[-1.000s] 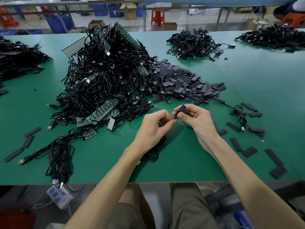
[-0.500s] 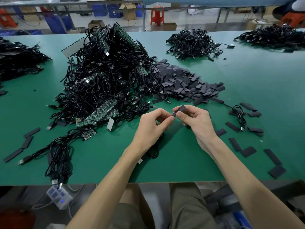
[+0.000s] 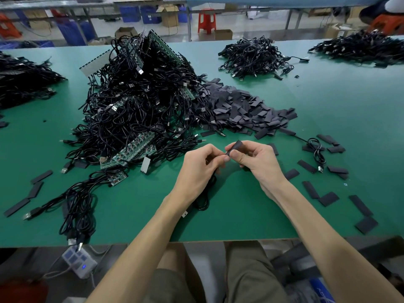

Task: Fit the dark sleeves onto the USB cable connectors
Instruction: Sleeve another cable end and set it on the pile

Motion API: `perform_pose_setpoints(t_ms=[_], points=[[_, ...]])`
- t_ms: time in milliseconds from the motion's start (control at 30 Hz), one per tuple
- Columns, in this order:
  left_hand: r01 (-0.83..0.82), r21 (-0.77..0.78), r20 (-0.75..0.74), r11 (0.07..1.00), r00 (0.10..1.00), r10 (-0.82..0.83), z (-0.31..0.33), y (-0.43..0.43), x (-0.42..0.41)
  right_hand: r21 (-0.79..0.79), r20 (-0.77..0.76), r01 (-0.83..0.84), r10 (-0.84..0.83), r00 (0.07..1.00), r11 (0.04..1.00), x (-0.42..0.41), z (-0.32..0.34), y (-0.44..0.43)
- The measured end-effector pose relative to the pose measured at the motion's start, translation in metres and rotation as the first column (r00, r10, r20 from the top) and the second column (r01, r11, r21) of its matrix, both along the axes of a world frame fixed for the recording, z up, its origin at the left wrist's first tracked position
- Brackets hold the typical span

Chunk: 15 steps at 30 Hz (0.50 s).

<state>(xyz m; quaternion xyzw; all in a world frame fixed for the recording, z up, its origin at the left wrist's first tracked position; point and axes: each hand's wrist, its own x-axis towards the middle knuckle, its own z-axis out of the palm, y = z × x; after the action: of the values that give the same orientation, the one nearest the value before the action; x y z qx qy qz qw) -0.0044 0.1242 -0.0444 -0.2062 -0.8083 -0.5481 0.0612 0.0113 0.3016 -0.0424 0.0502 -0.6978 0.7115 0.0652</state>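
Head view: my right hand (image 3: 260, 162) pinches one dark sleeve (image 3: 235, 147) between thumb and fingers, its mouth turned toward my left hand (image 3: 201, 169), just in front of the big cable pile (image 3: 135, 110). My left hand is curled round the cable (image 3: 204, 200), whose loop drops to the worktop (image 3: 240, 219) under my wrist. My fingers hide the connector tip, so I can't tell if it has entered the sleeve. Both pieces are held up and close together, probably to line the end up with the opening. The sleeve heap (image 3: 240, 110) sits against the pile's right side, handy for the next pick. A sleeved cable (image 3: 316, 147) lies further right of the pile, likely set aside as done.
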Motion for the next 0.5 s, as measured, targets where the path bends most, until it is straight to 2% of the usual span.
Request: perform_pose_setpoints(t_ms=[333, 500], points=[[-0.005, 0.003, 0.039, 1.000, 0.999, 0.005, -0.0018, -0.0010, 0.0002, 0.060, -0.044, -0.001, 0.004, 0.999, 0.998, 0.0000, 0.0000, 0.0005], [-0.007, -0.001, 0.038, 1.000, 0.999, 0.007, -0.0029, -0.0009, -0.0011, 0.027, -0.003, 0.005, -0.005, 1.000, 1.000, 0.0006, 0.0008, 0.0001]])
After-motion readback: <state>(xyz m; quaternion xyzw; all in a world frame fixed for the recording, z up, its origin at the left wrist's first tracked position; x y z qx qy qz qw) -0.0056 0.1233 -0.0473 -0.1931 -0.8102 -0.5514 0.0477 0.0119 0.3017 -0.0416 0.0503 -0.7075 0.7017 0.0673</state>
